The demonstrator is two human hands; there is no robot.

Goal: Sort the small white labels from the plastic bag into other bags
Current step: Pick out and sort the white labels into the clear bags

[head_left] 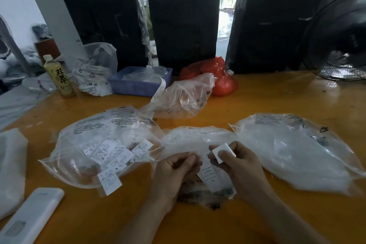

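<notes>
Both hands work close together at the near edge of the orange table [277, 95]. In the right hand [235, 162], the grip is thumb against fingers, clamped on a small white folded label [223, 152] held above the middle bag. The left hand [176, 168] has its fingers curled in, and its grip appears to pinch the thin plastic of the middle bag [198, 140], though the blur makes the exact contact hard to tell. Under the hands, another label marked L [210, 174] lies on the crumpled plastic.

To the left lies a clear printed bag [95, 130] with several white labels [112, 154] showing through it, marked L, XS and M. One more label [109, 180] lies at its near edge. To the right lies a second clear bag [293, 150], its contents a white blur.

Farther back on the table sit a crumpled clear bag [184, 97], a red bag [219, 75], a blue tray [138, 83], a drink bottle [58, 77] and three black wrapped parcels [184, 25]. A fan [340, 45] stands at far right, and a white flat device [31, 216] lies at near left.
</notes>
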